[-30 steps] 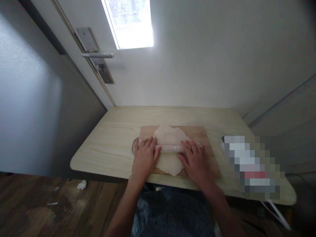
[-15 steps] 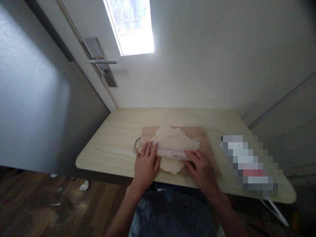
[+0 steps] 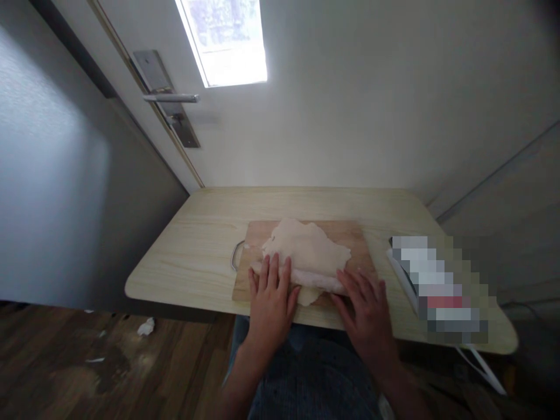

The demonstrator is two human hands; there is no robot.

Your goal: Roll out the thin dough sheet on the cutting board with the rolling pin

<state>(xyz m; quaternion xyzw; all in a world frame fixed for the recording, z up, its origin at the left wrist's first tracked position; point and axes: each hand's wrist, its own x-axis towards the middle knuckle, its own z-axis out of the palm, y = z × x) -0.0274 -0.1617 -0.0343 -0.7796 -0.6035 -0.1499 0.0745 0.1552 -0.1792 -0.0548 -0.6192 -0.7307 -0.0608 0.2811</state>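
Observation:
A thin sheet of pale dough (image 3: 306,248) lies on a wooden cutting board (image 3: 356,242) with a metal handle at its left end. A pale rolling pin (image 3: 317,279) lies across the near part of the dough. My left hand (image 3: 272,297) rests flat on the pin's left end, fingers stretched out. My right hand (image 3: 365,306) lies flat over the pin's right end, fingers spread. Both hands sit close to the board's near edge.
The board sits on a light wooden table (image 3: 196,256) against a white wall. A blurred-out object (image 3: 437,286) lies at the table's right. A door with a lever handle (image 3: 170,98) stands at the left. Scraps of paper (image 3: 146,326) lie on the dark wooden floor.
Both hands and the rolling pin have moved toward me, from the middle of the dough to near the board's front edge. More dough now shows beyond the pin.

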